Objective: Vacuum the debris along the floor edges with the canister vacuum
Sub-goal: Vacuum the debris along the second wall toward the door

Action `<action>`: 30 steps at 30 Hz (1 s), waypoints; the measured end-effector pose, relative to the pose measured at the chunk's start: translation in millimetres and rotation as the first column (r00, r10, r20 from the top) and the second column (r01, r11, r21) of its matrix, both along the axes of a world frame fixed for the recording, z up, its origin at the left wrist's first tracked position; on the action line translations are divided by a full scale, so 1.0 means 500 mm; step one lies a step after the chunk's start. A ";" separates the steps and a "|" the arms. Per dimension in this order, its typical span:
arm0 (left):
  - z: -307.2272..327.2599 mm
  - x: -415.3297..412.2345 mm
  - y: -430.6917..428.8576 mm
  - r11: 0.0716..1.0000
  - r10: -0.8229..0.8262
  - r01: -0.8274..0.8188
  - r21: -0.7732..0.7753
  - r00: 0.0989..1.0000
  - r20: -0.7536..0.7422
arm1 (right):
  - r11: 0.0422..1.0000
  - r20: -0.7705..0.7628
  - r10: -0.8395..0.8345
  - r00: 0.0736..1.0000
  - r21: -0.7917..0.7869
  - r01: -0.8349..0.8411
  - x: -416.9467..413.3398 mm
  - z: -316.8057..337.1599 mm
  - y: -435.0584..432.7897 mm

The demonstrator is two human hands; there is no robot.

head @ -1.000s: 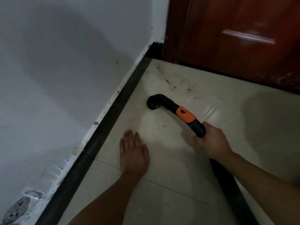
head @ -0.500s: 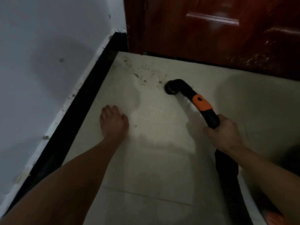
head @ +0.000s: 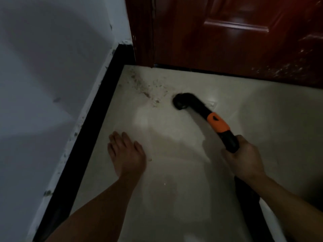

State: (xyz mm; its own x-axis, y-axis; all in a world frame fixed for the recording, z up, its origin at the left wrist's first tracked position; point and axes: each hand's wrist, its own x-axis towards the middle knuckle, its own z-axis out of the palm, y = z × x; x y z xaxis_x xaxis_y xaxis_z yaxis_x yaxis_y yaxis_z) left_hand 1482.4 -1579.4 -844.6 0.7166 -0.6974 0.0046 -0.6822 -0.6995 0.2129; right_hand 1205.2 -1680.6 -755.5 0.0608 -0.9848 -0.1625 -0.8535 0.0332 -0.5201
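The vacuum nozzle [head: 181, 101] is black and bent downward, with an orange collar [head: 218, 123], its mouth on the pale floor [head: 174, 172] just beside the dark debris [head: 148, 88] near the door [head: 227, 41] corner. The right hand [head: 244, 161] grips the tube's black handle with curled fingers. The left hand [head: 126, 154] rests flat on the floor, fingers straight, near the black baseboard [head: 90, 130].
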 end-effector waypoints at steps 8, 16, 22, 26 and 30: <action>0.004 -0.001 0.000 1.000 -0.001 0.001 -0.016 1.000 -0.006 | 0.981 -0.017 0.180 0.984 0.080 -0.178 0.030 0.008 0.004; -0.008 0.006 -0.007 1.000 0.001 -0.001 0.002 1.000 -0.009 | 0.998 -0.041 -0.050 0.998 -0.044 0.048 0.045 0.015 -0.123; -0.012 0.012 -0.002 1.000 0.005 -0.005 -0.023 1.000 0.030 | 0.993 0.006 0.112 0.994 0.042 -0.112 0.009 0.025 -0.008; -0.006 0.006 -0.005 1.000 0.011 -0.010 -0.027 1.000 0.029 | 0.987 -0.053 -0.151 0.987 0.039 0.153 -0.089 0.016 0.022; -0.002 0.006 -0.005 0.999 0.011 -0.010 -0.041 1.000 0.026 | 0.949 -0.091 -0.314 0.945 -0.004 0.315 -0.128 0.021 0.009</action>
